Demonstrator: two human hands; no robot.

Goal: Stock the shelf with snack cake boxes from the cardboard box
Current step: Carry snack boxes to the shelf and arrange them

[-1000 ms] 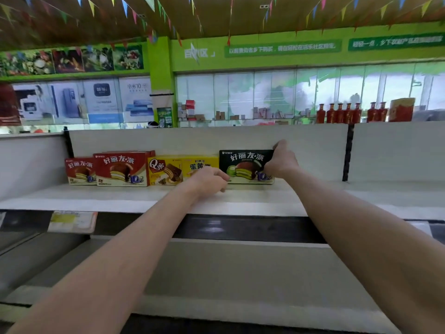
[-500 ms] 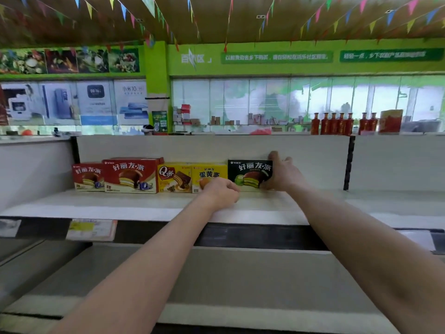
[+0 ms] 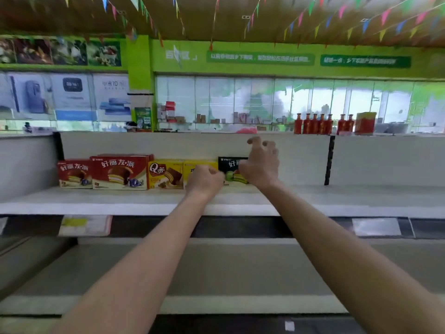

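Note:
A row of snack cake boxes stands at the back of the white shelf [image 3: 120,198]: two red boxes [image 3: 119,173], a yellow Q box [image 3: 165,174], a second yellow box [image 3: 202,164] and a black-and-green box [image 3: 231,165] at the right end. My right hand [image 3: 261,165] hovers in front of the black box's right half, its fingers spread and lifted off it. My left hand [image 3: 204,180] is curled into a loose fist in front of the second yellow box and holds nothing. The cardboard box is out of view.
To the right of the black box the shelf runs bare to a black upright divider [image 3: 328,160]. A lower shelf [image 3: 216,273] lies beneath, with a price tag [image 3: 84,224] on the rail. Red bottles [image 3: 313,124] stand on the shelf top behind.
My right hand has let go of the black box's right edge and risen with its fingers spread. The black box stays standing in the row. My left hand has barely moved.

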